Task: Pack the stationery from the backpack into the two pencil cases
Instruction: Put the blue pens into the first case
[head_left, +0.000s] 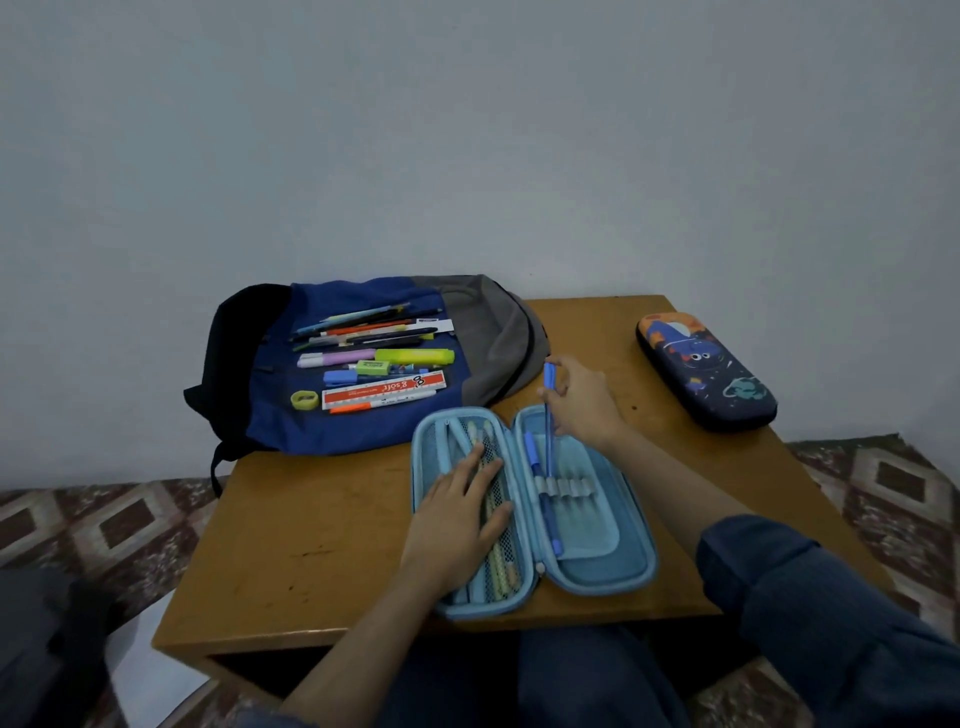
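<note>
Left hand (457, 512) lies flat, fingers straight, on the left half of the open blue pencil case (647, 545), near centre. Right hand (582, 402) pinches blue pen (548, 441) over its right half. Loose stationery (374, 358) lies on backpack (488, 332), far left.

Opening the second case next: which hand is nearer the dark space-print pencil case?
Right. The right hand, holding a blue pen, is left of the space-print pencil case; the left hand rests on the open blue case, farther off.
</note>
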